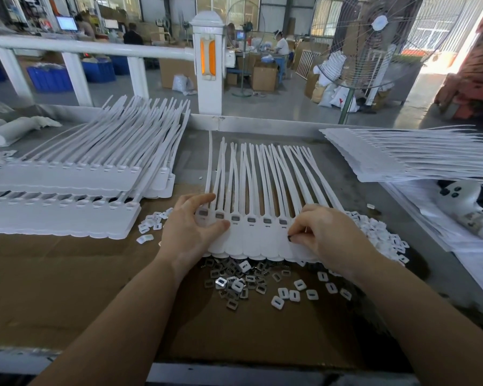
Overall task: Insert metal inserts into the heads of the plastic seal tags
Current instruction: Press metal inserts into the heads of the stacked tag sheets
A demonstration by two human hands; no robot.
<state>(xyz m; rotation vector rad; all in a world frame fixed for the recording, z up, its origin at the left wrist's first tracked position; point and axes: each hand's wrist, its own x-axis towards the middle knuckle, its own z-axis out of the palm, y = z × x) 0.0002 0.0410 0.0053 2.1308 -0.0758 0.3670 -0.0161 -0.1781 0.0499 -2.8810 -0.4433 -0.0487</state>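
I have the strip of tags (pixel 251 240) lying flat on the cardboard (pixel 67 274) in front of me, straps fanned away, heads in a row nearest my hands. Six heads on the left side of the row show a dark insert already seated.

My left hand (pixel 195 227) rests on the strip's left end, fingers curled over the first head and thumb pressed on the tag's flat part, pinning it. My right hand (pixel 324 232) sits over the right part of the strip with its fingertips (pixel 293 236) pinched together on something small and dark, which I take to be the next insert, just below the last filled head.

To do this well, I judge I should keep the left hand pinning the strip so it cannot slide, bring the pinched insert square over the next empty head to the right, and press straight down until it sits level like the others. A tilted insert would likely jam or pop out.

The loose inserts (pixel 234 280) lie in a pile just below the strip, close by for the next pick, mixed with white caps (pixel 290 295).
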